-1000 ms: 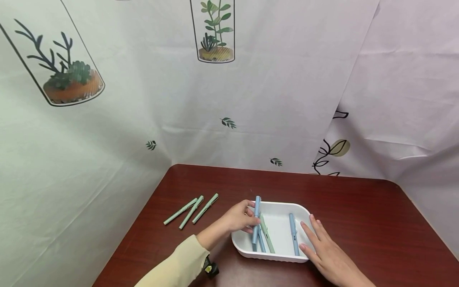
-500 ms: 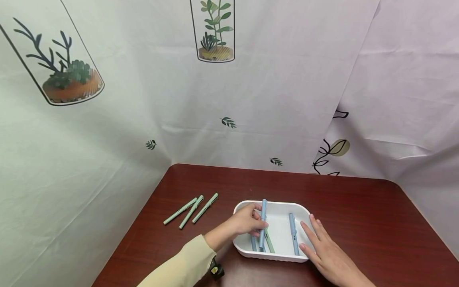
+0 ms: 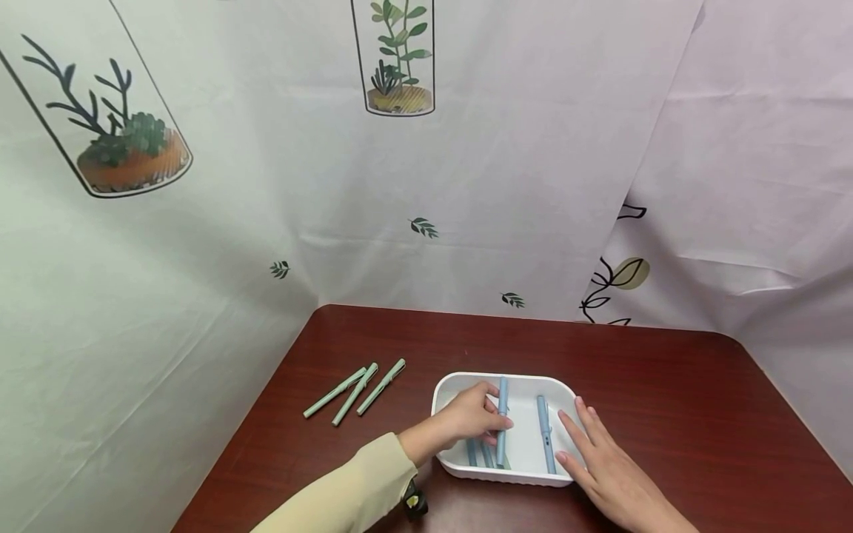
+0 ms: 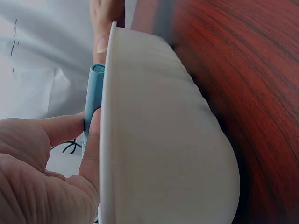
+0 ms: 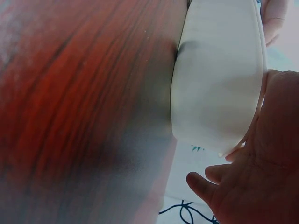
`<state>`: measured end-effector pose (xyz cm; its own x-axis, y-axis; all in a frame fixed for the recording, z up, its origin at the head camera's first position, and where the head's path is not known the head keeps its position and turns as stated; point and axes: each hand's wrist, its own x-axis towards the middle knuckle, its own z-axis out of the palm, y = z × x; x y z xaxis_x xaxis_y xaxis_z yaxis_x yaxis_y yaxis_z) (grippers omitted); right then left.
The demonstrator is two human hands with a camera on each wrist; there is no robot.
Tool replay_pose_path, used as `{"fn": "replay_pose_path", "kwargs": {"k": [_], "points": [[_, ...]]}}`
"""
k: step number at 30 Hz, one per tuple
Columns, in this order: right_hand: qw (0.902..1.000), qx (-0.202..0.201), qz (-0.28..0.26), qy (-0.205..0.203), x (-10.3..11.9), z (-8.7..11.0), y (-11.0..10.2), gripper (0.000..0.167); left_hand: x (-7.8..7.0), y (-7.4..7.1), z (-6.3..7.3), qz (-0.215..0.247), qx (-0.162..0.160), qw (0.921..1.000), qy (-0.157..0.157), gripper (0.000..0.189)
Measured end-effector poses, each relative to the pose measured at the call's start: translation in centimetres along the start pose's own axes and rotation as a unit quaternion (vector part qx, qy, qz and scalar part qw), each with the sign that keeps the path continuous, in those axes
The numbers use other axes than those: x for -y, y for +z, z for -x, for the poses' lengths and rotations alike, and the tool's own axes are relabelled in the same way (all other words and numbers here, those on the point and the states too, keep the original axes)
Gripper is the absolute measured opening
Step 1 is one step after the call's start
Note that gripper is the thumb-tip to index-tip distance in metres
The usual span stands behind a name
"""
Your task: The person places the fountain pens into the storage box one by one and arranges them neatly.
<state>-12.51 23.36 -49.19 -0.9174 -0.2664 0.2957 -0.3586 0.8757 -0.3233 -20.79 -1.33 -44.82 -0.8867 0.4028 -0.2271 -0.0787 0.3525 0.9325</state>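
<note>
My left hand point(image 3: 469, 414) pinches a light blue pen point(image 3: 502, 438) between thumb and fingers, upright in the head view over the white tray point(image 3: 522, 475). The end of this pen point(image 4: 96, 77) shows above the tray rim in the left wrist view. Inside the tray, another blue pen point(image 3: 546, 435) lies at the right. Two more blue pens point(image 3: 472, 452) lie at the left, partly hidden by the hand, and a green pen point(image 3: 507, 463) is mostly covered. With fingers spread and fairly straight, my right hand point(image 3: 605, 466) rests along the tray's right rim.
Left of the tray, three pale green pens point(image 3: 381, 387) lie on the dark red wooden table point(image 3: 640, 377), two of them crossing near their tops. A white cloth point(image 3: 533, 185) printed with plants hangs behind the table and along its sides.
My left hand has moved right across the tray with the blue pen, away from the left-side pens and over the green one. My right hand stays at the rim.
</note>
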Motion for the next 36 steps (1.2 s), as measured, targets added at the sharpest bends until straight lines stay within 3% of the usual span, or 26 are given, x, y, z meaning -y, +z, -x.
{"fn": "replay_pose_path", "kwargs": {"k": [4, 11, 24, 36], "points": [[0.9998, -0.016, -0.005, -0.012, 0.0, 0.1, 0.1, 0.061, 0.2, 0.5, -0.3, -0.009, 0.000, 0.9999, -0.008, 0.045], [1.0000, 0.005, 0.000, 0.003, 0.2, -0.1, 0.0, 0.062, 0.1, 1.3, -0.8, -0.026, -0.006, 0.9995, -0.019, 0.047], [0.9998, -0.014, 0.002, -0.015, -0.1, 0.0, 0.1, 0.061, -0.3, 2.7, -1.3, -0.061, -0.008, 0.9976, -0.032, 0.048], [0.9991, -0.030, 0.007, -0.028, -0.3, 0.1, 0.4, 0.060, -0.6, 3.5, -2.0, -0.119, -0.010, 0.9915, -0.050, 0.052]]}}
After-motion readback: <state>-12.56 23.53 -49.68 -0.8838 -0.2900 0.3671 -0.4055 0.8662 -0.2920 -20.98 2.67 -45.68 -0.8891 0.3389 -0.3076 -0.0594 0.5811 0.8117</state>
